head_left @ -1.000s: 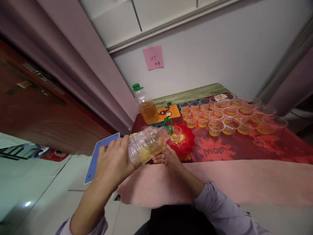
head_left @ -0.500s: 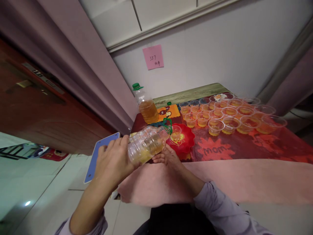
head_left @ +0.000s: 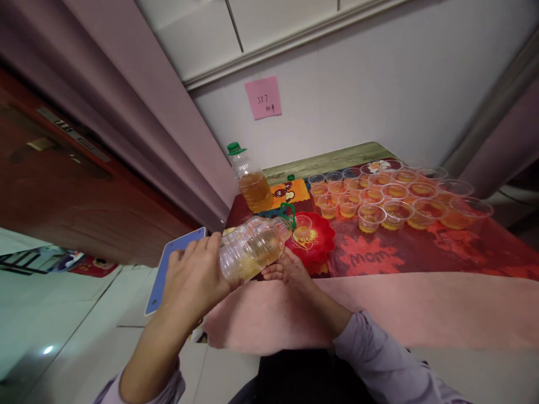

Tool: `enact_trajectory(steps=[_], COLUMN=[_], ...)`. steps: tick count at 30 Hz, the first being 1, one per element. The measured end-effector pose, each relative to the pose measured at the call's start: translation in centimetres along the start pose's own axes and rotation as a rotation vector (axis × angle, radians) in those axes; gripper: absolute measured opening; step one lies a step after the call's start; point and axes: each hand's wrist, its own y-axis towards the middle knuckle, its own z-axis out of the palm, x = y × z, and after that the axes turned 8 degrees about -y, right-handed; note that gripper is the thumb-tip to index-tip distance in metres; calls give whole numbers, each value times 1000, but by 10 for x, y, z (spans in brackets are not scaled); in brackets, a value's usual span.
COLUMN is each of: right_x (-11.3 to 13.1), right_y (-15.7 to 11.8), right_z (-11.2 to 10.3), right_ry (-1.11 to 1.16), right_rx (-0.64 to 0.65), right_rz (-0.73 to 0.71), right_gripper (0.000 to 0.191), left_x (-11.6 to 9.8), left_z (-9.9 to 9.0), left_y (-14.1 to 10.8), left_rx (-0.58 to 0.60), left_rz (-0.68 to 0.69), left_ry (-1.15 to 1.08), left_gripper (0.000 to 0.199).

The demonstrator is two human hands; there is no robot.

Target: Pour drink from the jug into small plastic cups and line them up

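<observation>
My left hand is wrapped round the lower end of a clear plastic bottle with a green handle ring at its neck. The bottle is tilted, mouth to the right, with pale yellow liquid along its lower side. Under the neck end, my right hand supports the bottle with curled fingers. At the mouth stands a clear plastic cup on a red scalloped plate. Some yellow liquid shows in that cup; whether liquid is flowing is too small to tell.
Several clear cups with yellow liquid stand in rows on the right of the table. A larger green-capped bottle of amber liquid stands at the back left, near a loose green cap. A pink cloth covers the front edge.
Almost nothing differs. Both hands hold the tilted bottle at the cup as before, and the view has shifted very slightly.
</observation>
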Motion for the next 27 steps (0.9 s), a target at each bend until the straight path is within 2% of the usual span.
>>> enact_trajectory(steps=[11, 16, 21, 27], right_x=[1, -1, 0, 0], right_y=[-1, 0, -1, -1], right_z=[-1, 0, 1, 1], right_ry=[-14, 4, -2, 5], right_rx=[2, -16, -7, -10], right_rz=[-2, 3, -6, 8], right_gripper=[68, 69, 69, 69], left_x=[-1, -3, -4, -5], left_z=[-2, -3, -5, -5], left_y=[-1, -1, -1, -2], left_rx=[-1, 21, 36, 53], left_rz=[4, 0, -17, -18], left_ry=[11, 20, 28, 31], left_gripper=[72, 63, 71, 71])
